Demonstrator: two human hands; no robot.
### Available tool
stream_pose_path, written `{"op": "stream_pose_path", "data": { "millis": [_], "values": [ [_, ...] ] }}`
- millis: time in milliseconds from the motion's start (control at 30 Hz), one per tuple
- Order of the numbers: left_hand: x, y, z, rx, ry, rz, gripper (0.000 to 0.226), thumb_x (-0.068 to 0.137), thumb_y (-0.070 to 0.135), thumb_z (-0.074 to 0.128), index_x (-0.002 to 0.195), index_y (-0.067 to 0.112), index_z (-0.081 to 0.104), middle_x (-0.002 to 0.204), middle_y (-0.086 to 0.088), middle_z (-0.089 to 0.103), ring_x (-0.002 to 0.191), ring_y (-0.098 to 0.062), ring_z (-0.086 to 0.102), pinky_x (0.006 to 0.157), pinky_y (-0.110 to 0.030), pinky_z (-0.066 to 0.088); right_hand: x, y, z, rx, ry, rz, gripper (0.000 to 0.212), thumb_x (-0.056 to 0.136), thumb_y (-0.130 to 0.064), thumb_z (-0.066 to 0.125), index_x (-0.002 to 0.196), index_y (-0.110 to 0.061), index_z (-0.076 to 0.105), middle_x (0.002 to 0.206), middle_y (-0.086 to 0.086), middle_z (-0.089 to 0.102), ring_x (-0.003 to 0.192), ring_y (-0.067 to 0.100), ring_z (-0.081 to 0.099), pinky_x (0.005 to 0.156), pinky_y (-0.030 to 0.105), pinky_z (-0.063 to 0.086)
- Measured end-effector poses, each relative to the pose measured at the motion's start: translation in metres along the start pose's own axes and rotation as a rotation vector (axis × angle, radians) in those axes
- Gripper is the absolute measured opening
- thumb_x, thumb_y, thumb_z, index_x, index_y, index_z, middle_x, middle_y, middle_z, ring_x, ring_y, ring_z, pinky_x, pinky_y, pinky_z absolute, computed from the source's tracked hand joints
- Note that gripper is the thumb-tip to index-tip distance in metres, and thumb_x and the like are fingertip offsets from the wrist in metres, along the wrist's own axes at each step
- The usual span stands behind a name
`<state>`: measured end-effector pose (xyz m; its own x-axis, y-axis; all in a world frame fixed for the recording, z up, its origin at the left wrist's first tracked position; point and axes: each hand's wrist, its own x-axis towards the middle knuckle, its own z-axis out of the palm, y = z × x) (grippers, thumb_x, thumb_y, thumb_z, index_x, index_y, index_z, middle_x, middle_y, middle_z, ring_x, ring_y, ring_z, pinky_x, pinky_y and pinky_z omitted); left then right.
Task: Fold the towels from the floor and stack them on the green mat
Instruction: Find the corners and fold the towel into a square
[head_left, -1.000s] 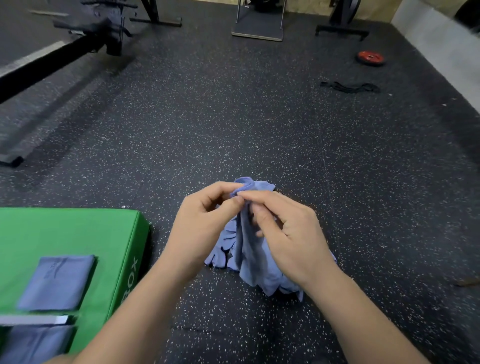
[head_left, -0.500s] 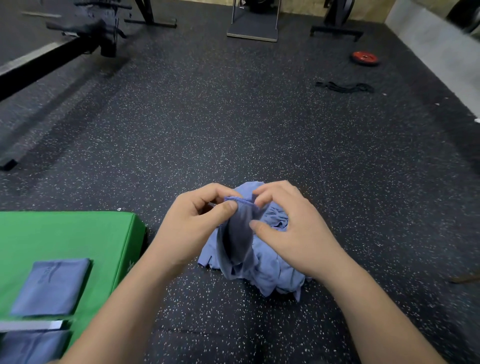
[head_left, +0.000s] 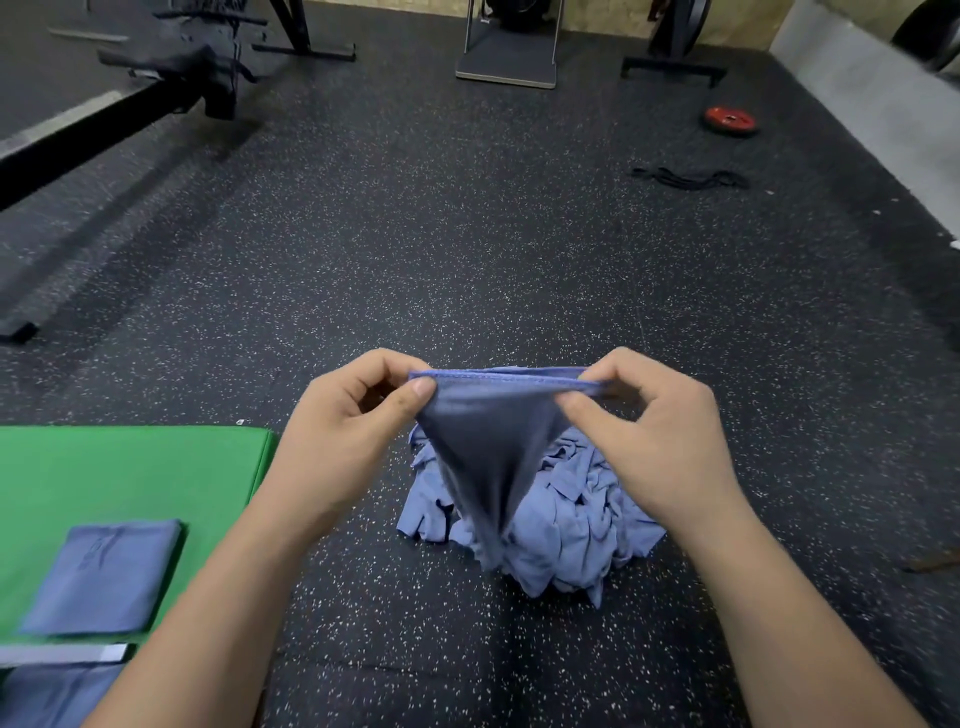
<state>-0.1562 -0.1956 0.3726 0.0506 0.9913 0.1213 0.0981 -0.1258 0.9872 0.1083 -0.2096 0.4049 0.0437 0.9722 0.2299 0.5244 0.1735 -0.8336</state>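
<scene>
1. Head view, nearest the camera: two bare forearms reach forward. At the lower left a folded blue towel (head_left: 47, 696) is cut off by the frame edge, with a white strip (head_left: 62, 653) just beyond it.
2. A second folded towel (head_left: 104, 571) lies flat on the green mat (head_left: 130, 467), which sits on the floor to the left of the hands.
3. The left hand (head_left: 343, 441) pinches one end of the blue towel's (head_left: 488, 441) stitched hem between thumb and curled fingers. The right hand (head_left: 660, 441) pinches the other end the same way.
4. Half a second ago both hands were close together on a bunched fold. They have since drawn apart, and the hem is now pulled straight and level between them. The cloth hangs below in a narrowing V.
5. The V's tip reaches down to the crumpled pile of towels (head_left: 571, 519) on the speckled rubber floor (head_left: 467, 234), just right of the mat.
6. Farther off to the right, a black strap (head_left: 691, 179) lies on the floor, and a red weight plate (head_left: 730, 120) lies beyond it.
7. At the far left is a black machine rail (head_left: 104, 119). At the far centre is a grey platform (head_left: 506, 62).
</scene>
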Motion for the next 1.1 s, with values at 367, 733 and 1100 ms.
{"op": "stream_pose_path", "data": {
  "millis": [367, 733, 1100],
  "values": [
    [-0.005, 0.004, 0.014, 0.053, -0.034, 0.069, 0.007, 0.095, 0.025, 0.080, 0.100, 0.029, 0.081, 0.096, -0.012, 0.075, 0.084, -0.025, 0.063, 0.080, -0.038, 0.050, -0.005, -0.009, -0.006, -0.150, -0.302, -0.024, 0.042, 0.089, -0.020, 0.077, 0.122, -0.042, 0.064, 0.105, -0.013, 0.064, 0.100, 0.007, 0.065, 0.083, 0.029, 0.051],
    [-0.015, -0.001, 0.041, -0.029, -0.100, 0.037, 0.006, 0.100, 0.018, 0.075, 0.105, 0.021, 0.074, 0.088, -0.002, 0.077, 0.081, -0.028, 0.068, 0.081, -0.048, 0.054, -0.006, -0.012, 0.020, -0.041, -0.392, -0.038, 0.008, 0.100, -0.035, 0.074, 0.100, -0.031, 0.068, 0.084, -0.009, 0.072, 0.078, 0.008, 0.064, 0.072, 0.029, 0.050],
    [-0.042, -0.009, 0.065, -0.047, 0.036, -0.003, 0.012, 0.088, 0.013, 0.073, 0.093, 0.011, 0.062, 0.088, -0.015, 0.065, 0.078, -0.015, 0.057, 0.075, -0.038, 0.048, -0.007, -0.022, 0.015, 0.027, -0.284, -0.095, 0.011, 0.106, -0.020, 0.065, 0.096, -0.024, 0.067, 0.079, -0.010, 0.066, 0.078, 0.007, 0.060, 0.072, 0.021, 0.044]
  ]
}}
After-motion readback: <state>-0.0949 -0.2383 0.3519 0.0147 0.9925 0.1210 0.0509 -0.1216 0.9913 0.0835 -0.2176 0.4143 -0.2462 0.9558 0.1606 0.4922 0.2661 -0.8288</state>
